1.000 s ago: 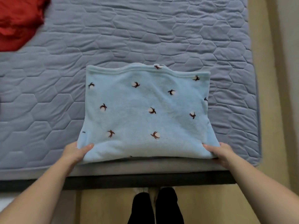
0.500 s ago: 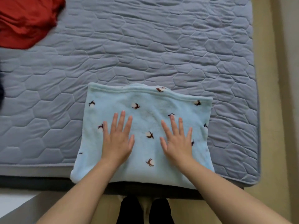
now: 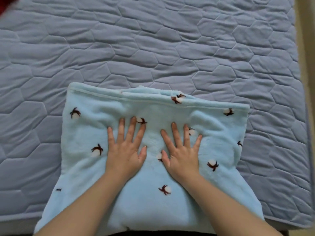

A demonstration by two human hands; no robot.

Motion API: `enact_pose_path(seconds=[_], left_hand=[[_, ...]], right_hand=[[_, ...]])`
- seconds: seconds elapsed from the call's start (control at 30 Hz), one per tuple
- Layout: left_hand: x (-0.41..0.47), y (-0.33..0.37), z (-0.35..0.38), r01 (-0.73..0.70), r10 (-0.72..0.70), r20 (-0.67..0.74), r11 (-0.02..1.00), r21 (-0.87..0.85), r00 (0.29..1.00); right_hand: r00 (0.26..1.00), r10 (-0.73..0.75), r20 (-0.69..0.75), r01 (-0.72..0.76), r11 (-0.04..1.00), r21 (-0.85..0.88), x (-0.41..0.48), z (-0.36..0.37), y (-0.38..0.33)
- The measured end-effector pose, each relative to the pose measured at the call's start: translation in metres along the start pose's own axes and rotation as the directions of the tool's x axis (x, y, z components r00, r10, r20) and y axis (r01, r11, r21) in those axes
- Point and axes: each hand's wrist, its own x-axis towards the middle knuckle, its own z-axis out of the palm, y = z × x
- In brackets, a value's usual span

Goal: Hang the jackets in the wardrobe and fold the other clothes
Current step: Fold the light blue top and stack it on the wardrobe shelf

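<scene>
- Currently: folded light-blue fleece (image 3: 153, 201) lies flat on the bed (image 3: 153, 48), at its near side, with the fleece's near edge hanging slightly over.
- Fleece print: scattered white tufts with dark brown sprigs. A seamed hem runs along its far side, and an inner layer peeks out past it.
- Left grip (image 3: 125, 154): not clasping anything, fingers straight and spread, palm down on the fleece, left of its middle.
- Right grip (image 3: 182, 154): same, flat and unclenched, palm down on the fleece, right of its middle.
- Grips sit side by side, thumbs near each other but apart. Neither pinches or curls round the cloth.
- Bed cover: grey-blue, quilted in hexagons, showing beyond the fleece and on both its sides.
- Red cloth (image 3: 3, 4): only a sliver, far beyond the fleece to the left. Can't tell what garment.
- Tan floor (image 3: 306, 48): strip well right of the fleece, past the bed.
</scene>
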Motion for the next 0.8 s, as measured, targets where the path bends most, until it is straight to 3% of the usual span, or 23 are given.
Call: enact_pose_path(seconds=[0.23,0.47,0.57,0.63,0.7,0.8], left_hand=[[0.055,-0.010,-0.033,-0.109,0.108,-0.063,0.994,-0.005,0.992],[0.066,-0.063,-0.013,0.056,-0.056,0.001,0.998,-0.010,0.998],[0.039,-0.100,-0.025,0.214,-0.214,0.028,0.977,-0.007,0.976],[0.022,-0.099,-0.040,0.289,-0.288,0.031,0.956,-0.056,0.957],[0.003,-0.071,-0.053,0.216,-0.221,-0.021,0.969,-0.122,0.975],[-0.030,-0.003,-0.057,0.032,-0.047,-0.068,0.978,-0.208,0.997]], right_hand=[[0.997,0.063,-0.041,-0.061,0.997,0.048,0.061,-0.035,-0.002],[0.968,0.251,0.027,-0.252,0.965,0.068,0.074,-0.018,0.043],[0.930,0.356,0.088,-0.356,0.934,-0.022,0.045,-0.029,0.077],[0.906,0.414,0.089,-0.418,0.908,0.026,0.028,-0.043,0.078],[0.932,0.361,0.034,-0.361,0.918,0.164,0.013,-0.054,0.054],[0.991,0.131,0.002,-0.127,0.963,0.239,-0.016,-0.052,-0.007]])
